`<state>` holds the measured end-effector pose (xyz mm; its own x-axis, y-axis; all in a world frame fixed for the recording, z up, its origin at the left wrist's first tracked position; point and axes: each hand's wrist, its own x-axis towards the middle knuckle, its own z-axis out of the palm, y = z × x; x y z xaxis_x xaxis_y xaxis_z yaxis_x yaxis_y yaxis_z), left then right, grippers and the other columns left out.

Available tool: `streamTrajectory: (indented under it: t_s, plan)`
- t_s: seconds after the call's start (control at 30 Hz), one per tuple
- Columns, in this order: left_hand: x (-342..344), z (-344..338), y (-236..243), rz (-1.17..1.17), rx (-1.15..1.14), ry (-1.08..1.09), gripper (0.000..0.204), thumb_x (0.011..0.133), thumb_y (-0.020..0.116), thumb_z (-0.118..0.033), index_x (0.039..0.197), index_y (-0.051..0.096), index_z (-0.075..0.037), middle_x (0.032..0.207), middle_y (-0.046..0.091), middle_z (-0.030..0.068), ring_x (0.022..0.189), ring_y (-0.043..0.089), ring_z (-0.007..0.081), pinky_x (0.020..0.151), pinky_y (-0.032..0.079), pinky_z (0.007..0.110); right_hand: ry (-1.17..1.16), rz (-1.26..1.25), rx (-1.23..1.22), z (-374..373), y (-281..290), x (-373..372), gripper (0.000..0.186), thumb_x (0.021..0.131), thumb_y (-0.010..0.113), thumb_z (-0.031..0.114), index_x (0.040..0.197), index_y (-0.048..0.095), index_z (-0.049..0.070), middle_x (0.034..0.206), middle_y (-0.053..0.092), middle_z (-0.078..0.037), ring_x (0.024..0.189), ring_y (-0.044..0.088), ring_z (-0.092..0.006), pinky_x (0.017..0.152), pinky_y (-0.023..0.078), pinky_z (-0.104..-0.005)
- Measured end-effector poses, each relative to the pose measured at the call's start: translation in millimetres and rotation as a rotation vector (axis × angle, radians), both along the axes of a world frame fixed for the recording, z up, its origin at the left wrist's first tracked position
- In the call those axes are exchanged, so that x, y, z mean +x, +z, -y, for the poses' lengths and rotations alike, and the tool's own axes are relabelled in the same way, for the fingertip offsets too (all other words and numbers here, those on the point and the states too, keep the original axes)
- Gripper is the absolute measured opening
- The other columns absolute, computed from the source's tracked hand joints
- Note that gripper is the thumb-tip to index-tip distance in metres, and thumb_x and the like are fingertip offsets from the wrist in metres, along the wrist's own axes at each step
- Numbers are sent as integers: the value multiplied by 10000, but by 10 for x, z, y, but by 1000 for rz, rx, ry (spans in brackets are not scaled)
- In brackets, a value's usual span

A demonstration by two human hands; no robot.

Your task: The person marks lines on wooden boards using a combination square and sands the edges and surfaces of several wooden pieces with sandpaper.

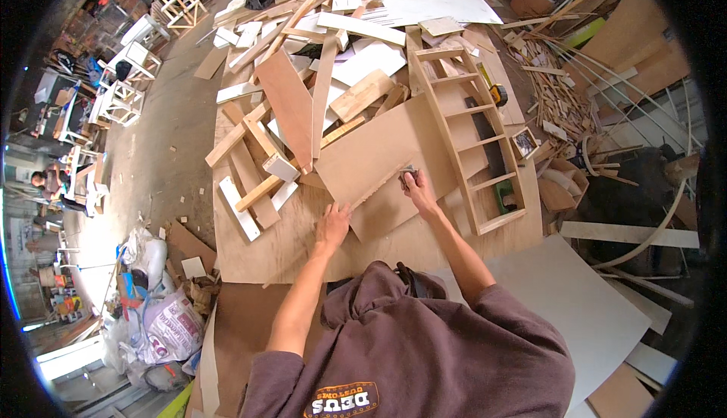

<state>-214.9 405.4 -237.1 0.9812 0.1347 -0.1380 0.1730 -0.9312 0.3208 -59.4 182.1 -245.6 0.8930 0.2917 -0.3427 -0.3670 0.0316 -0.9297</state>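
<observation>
My left hand [333,225] is closed around a thin wooden strip [379,187] that lies slantwise across a flat brown board [382,149]. Past this hand the strip seems to run on toward the table's near edge. At its far end my right hand [416,189] pinches a small dark folded piece [407,170], which looks like sandpaper and touches the strip. To the right of that hand lies a long wooden frame with crosspieces [454,145], like a narrow ladder. The fingers' undersides are hidden.
Wood offcuts [363,96] and white boards [432,7] heap up across the far side of the plywood table [303,255]. A yellow-black tape measure [497,95] lies beyond the frame. Bags [163,319] stand on the floor at left; scrap sticks [545,88] pile up at right.
</observation>
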Motion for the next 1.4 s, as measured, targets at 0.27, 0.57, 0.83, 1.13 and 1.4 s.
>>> streamTrajectory:
  t_s: [0.27,0.57,0.83,1.13,1.4]
  plan:
    - [49,129,36,-30,-3,99,333,944,617,-270,1246,639,-133,1079,609,107,1060,604,303,818,548,448,147,881,-787,107,229,419,132,978,583,111,1088,568,38,891,678,-174,686,652,-335,600,506,-426]
    - [60,80,67,18,25,44,283,895,665,-213,1162,636,-123,1034,599,82,1056,602,267,789,570,422,458,1231,-839,96,80,257,276,872,587,24,1126,614,130,930,687,-108,697,681,-306,584,528,-417]
    - [68,85,56,12,44,55,275,893,673,-235,1146,646,-133,1022,592,64,1037,589,245,775,566,412,299,1089,-798,-234,22,-58,152,935,608,110,1086,605,129,865,686,-102,655,660,-295,562,503,-411]
    - [71,64,-82,55,25,55,273,842,693,-169,1106,658,-105,996,584,78,1028,578,275,803,540,423,171,1027,-839,-228,-122,-27,231,852,612,68,1073,629,133,758,636,-120,609,647,-300,516,477,-425]
    - [50,105,-59,28,8,80,298,835,702,-145,1127,662,-105,1030,600,67,1056,579,261,800,559,409,79,927,-894,106,-54,408,291,860,605,61,1134,655,144,750,640,-127,623,651,-298,518,477,-433]
